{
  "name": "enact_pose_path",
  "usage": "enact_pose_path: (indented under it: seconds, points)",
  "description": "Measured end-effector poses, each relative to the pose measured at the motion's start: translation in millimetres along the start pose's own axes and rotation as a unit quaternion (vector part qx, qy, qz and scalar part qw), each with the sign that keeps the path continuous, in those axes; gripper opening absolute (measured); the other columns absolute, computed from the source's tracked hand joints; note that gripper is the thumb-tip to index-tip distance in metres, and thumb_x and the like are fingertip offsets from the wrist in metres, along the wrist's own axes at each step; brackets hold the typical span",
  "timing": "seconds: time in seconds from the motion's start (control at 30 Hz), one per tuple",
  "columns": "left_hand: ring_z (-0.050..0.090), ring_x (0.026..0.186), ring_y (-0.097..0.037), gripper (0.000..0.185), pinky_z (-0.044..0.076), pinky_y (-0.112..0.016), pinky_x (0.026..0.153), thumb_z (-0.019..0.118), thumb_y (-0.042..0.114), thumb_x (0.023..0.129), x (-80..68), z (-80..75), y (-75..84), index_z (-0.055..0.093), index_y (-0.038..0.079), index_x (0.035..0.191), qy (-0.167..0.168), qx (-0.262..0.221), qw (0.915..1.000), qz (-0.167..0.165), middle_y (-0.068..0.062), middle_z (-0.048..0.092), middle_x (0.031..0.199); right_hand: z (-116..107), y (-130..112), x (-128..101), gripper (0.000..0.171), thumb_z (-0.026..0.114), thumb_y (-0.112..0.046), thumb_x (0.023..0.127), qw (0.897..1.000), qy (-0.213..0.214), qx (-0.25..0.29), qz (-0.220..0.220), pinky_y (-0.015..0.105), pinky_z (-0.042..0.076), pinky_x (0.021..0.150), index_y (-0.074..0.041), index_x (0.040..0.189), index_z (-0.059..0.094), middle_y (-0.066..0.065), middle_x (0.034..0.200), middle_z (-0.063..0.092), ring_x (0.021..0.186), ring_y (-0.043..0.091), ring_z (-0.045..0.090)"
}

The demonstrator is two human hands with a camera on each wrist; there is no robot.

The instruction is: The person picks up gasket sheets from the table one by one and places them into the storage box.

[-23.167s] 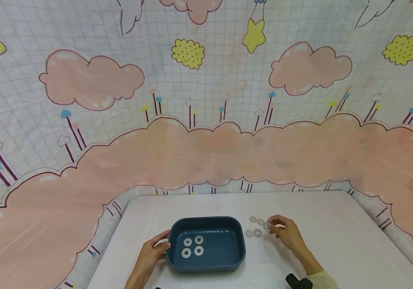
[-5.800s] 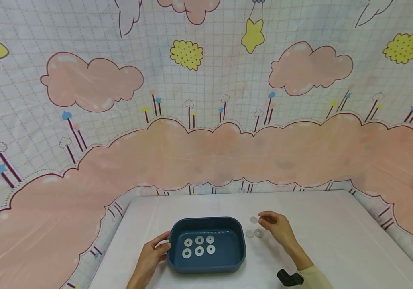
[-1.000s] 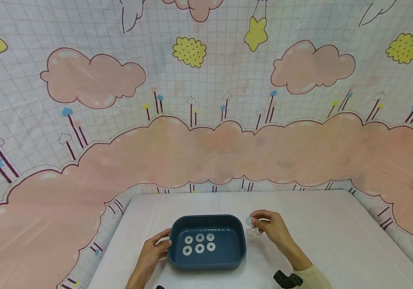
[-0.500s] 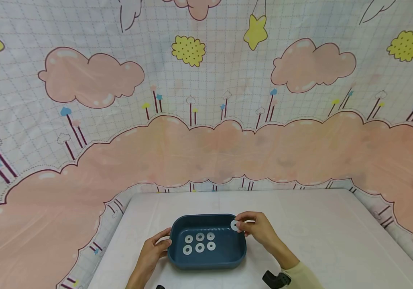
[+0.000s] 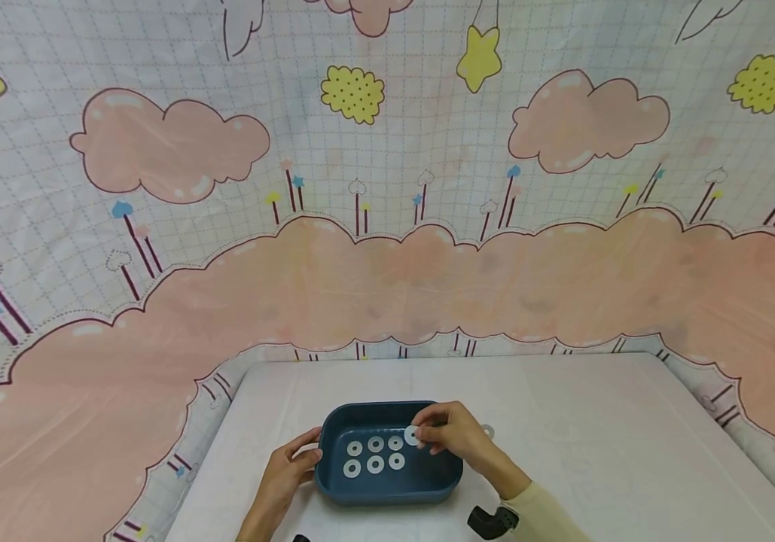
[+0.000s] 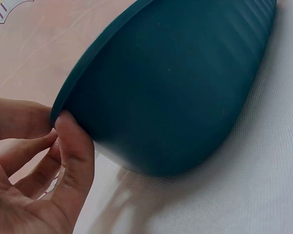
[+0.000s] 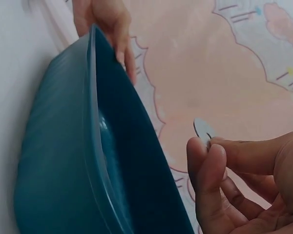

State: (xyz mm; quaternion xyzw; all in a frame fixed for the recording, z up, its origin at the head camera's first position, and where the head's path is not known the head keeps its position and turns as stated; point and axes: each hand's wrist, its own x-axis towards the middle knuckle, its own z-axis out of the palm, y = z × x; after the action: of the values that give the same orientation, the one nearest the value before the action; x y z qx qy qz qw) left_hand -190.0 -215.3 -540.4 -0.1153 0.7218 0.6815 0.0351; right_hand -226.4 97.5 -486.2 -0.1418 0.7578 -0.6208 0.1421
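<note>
A dark blue rectangular tray stands on the white table. My left hand holds its left end, and in the left wrist view thumb and finger pinch the rim. Several flat metal washers lie in two rows on the tray's floor. Over the right part of the tray is my right hand, pinching another washer between thumb and fingertips. The right wrist view shows this washer tilted, beside the tray's opening.
One loose washer shows on the table just behind the right hand, which may hide others. A patterned curtain hangs behind the table. A black strap-like device is at the right wrist.
My right hand has moved left from the table beside the tray to over it, carrying a washer. Compared with 23 seconds ago, more washers lie in the tray. The left hand keeps its place.
</note>
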Motion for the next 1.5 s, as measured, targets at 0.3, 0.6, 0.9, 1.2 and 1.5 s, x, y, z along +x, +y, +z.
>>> enact_pose_path:
  seconds: [0.3,0.6,0.9,1.2,1.5]
  points:
    - [0.064,0.094,-0.018,0.050,0.055,-0.031,0.074,0.060,0.005,0.093,0.5,-1.0,-1.2,0.050,-0.001,0.141,-0.003,-0.001,1.0000,-0.003,-0.020,0.054,0.132,15.2,5.2,10.1,0.016,0.071,-0.005,0.086,0.999,-0.038,0.003,0.027,0.026,0.057,0.057,0.004,0.100,0.071,0.006,0.080,0.064,0.067,0.016,0.070]
    - [0.064,0.093,-0.018,0.049,0.056,-0.032,0.074,0.061,0.006,0.092,-0.4,0.0,-0.2,0.052,0.000,0.140,0.000,0.002,1.0000,-0.001,-0.019,0.054,0.132,28.5,15.3,19.2,0.011,0.069,0.004,0.084,0.996,-0.072,0.018,0.049,0.029,0.058,0.056,0.005,0.094,0.071,0.007,0.074,0.068,0.060,0.015,0.069]
    - [0.063,0.091,-0.018,0.049,0.055,-0.031,0.073,0.061,0.004,0.092,-1.8,0.7,0.3,0.052,-0.001,0.140,0.000,-0.002,1.0000,-0.001,-0.018,0.054,0.131,36.8,22.8,21.2,0.008,0.069,0.005,0.081,0.993,-0.088,-0.007,0.078,0.030,0.058,0.055,0.004,0.089,0.073,0.010,0.072,0.069,0.057,0.016,0.068]
    - [0.063,0.090,-0.018,0.049,0.055,-0.031,0.073,0.062,0.004,0.092,-2.0,1.2,1.3,0.052,-0.001,0.140,0.003,-0.001,1.0000,-0.001,-0.018,0.055,0.131,40.3,28.8,20.0,0.008,0.070,0.007,0.080,0.990,-0.088,-0.029,0.109,0.030,0.057,0.054,0.002,0.085,0.073,0.011,0.070,0.070,0.056,0.016,0.069]
    - [0.063,0.090,-0.017,0.049,0.055,-0.030,0.072,0.063,0.005,0.091,-1.6,1.7,0.2,0.053,-0.001,0.139,0.003,-0.005,1.0000,0.001,-0.016,0.055,0.129,43.5,31.5,19.4,0.010,0.069,0.011,0.078,0.989,-0.089,-0.050,0.106,0.030,0.057,0.052,0.003,0.082,0.073,0.013,0.067,0.070,0.056,0.018,0.069]
